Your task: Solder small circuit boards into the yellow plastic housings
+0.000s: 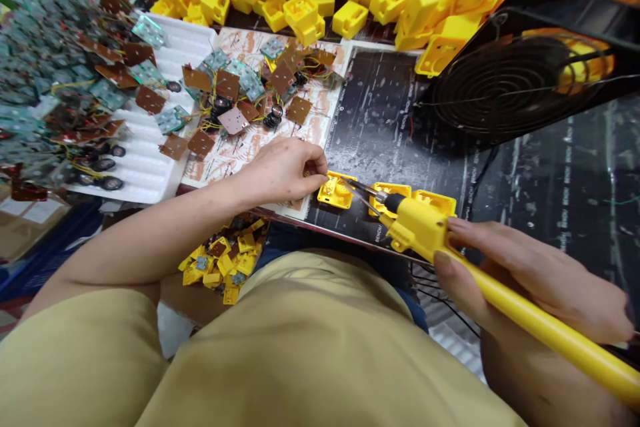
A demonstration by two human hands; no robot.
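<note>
A yellow soldering iron with a dark collar and a thin feed tube runs through my right hand, whose fingers are wrapped round it. Its metal tip reaches into a small yellow plastic housing near the bench's front edge. At that housing's left corner, my left hand is closed in a pinch; what lies between thumb and finger is too small to make out. Two more yellow housings, one in the middle and one on the right, sit in a row, partly behind the iron.
Wired circuit boards lie beyond my left hand, with a large heap of them on a white ribbed tray. Yellow cases pile along the back. A black fan stands back right. Below the edge is a bin of yellow parts.
</note>
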